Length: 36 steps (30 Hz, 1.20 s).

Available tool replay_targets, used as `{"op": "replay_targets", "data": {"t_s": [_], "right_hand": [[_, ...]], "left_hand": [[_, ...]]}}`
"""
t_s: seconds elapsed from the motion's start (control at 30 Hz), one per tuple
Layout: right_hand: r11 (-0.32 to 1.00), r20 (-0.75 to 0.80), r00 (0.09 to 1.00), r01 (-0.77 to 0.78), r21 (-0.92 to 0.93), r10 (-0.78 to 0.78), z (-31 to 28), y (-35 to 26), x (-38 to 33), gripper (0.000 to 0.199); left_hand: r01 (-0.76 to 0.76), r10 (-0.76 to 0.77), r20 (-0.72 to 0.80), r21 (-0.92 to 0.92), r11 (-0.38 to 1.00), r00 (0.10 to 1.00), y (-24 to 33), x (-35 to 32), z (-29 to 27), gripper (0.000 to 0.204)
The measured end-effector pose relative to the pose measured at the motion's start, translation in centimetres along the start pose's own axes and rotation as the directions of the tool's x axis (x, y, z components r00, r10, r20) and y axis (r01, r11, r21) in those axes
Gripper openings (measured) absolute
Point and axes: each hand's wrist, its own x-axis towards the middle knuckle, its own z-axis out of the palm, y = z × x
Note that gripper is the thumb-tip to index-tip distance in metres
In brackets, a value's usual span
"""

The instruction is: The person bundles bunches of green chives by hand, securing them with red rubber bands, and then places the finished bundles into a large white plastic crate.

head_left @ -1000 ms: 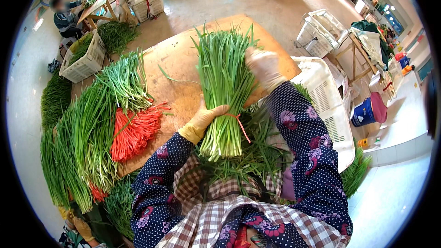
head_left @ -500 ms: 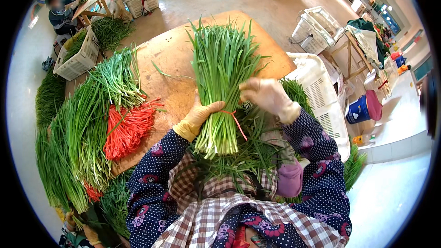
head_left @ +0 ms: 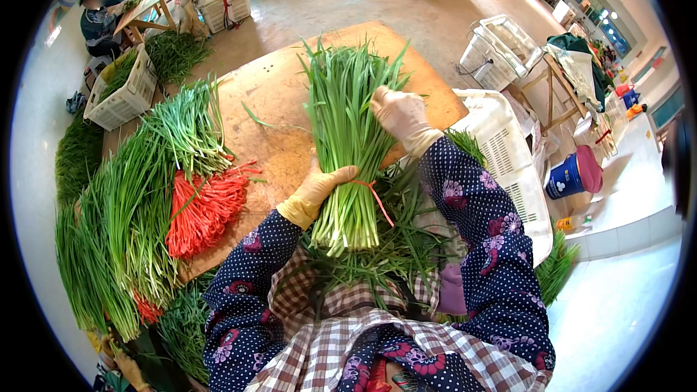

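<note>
- Shifts right grip (head_left: 404,116) upward since half a second ago, from beside the middle of the green bundle (head_left: 348,138) to its upper leaves.
- Clasps the green bundle in left grip (head_left: 317,187), thumb across the front, just beside the red tie (head_left: 374,189).
- Curls the right grip against the leaves' right edge; impossible to tell if pinching or only touching.
- Holds leaf tips out over the surface (head_left: 272,152), cut ends toward the checked apron (head_left: 327,348).
- Counts one bundle in hand, one tie around it: banding there seemingly done.
- Shows loose leaves (head_left: 403,236) by the apron, too tangled to count.
- Counts one stray leaf (head_left: 272,122) on the surface, plus one large fan of red strips (head_left: 207,214), strips too overlapped to count.
- Includes, farther left, a long stalk pile (head_left: 138,225), uncountable, apparently unbanded: much left, by judgement.
- Counts one white crate (head_left: 501,145) right of the surface, one blue bucket (head_left: 565,178) beyond.
</note>
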Motion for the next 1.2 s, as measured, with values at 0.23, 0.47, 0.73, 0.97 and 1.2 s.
{"op": "replay_targets", "data": {"t_s": [0.23,0.47,0.73,0.97,1.2], "right_hand": [[0.679,-0.334,0.866,-0.008,0.734,0.371,-3.0,7.7,1.5,0.014],[0.724,0.320,0.942,-0.151,0.673,-0.100,-4.1,8.2,-12.4,0.026],[0.953,-0.203,0.973,0.163,0.254,-0.112,-1.2,3.7,-16.2,0.038],[0.863,-0.252,0.955,0.258,0.435,-0.158,-1.4,-1.7,-15.0,0.034],[0.175,0.041,0.889,-0.134,0.975,0.456,-0.1,-0.4,-12.0,0.009]], "left_hand": [[-0.014,0.012,0.049,0.039,0.999,0.999,-0.2,0.5,-0.4,0.059],[0.012,-0.012,0.015,0.016,1.000,1.000,-0.1,0.2,0.6,0.054],[0.185,-0.182,0.047,-0.094,0.978,0.982,0.1,-1.3,1.2,0.043],[0.272,-0.267,0.050,-0.160,0.949,0.962,-0.3,-3.8,1.2,0.042],[0.338,-0.342,0.022,-0.226,0.914,0.940,-0.1,-6.1,2.3,0.042]]}}
